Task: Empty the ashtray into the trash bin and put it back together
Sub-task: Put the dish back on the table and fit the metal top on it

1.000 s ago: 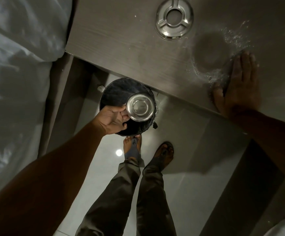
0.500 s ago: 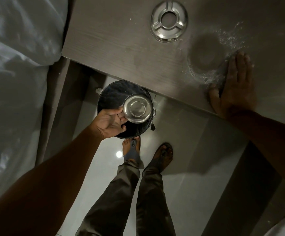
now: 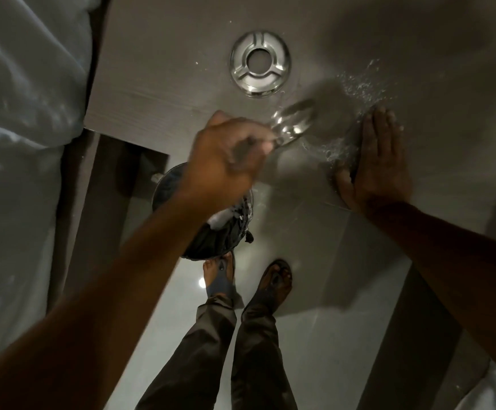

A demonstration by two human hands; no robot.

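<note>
My left hand (image 3: 226, 155) grips the shiny metal ashtray bowl (image 3: 295, 121) by its near rim and holds it tilted and blurred just above the grey table (image 3: 164, 69). The ring-shaped metal ashtray lid (image 3: 260, 68) lies flat on the table beyond the bowl. My right hand (image 3: 377, 161) rests flat on the table, palm down, fingers together, beside a patch of spilled ash (image 3: 338, 149). Below the table edge stands the round trash bin (image 3: 229, 229) with a black liner, partly hidden by my left forearm.
A bed with white sheets (image 3: 25, 113) fills the left side, next to a dark wooden frame (image 3: 93, 202). More ash specks (image 3: 362, 87) lie scattered on the table at the right. My sandalled feet (image 3: 246, 279) stand on the glossy tiled floor beside the bin.
My left hand has lifted the bowl from over the trash bin up and to the right, above the table near the ash. The right hand stays flat on the table.
</note>
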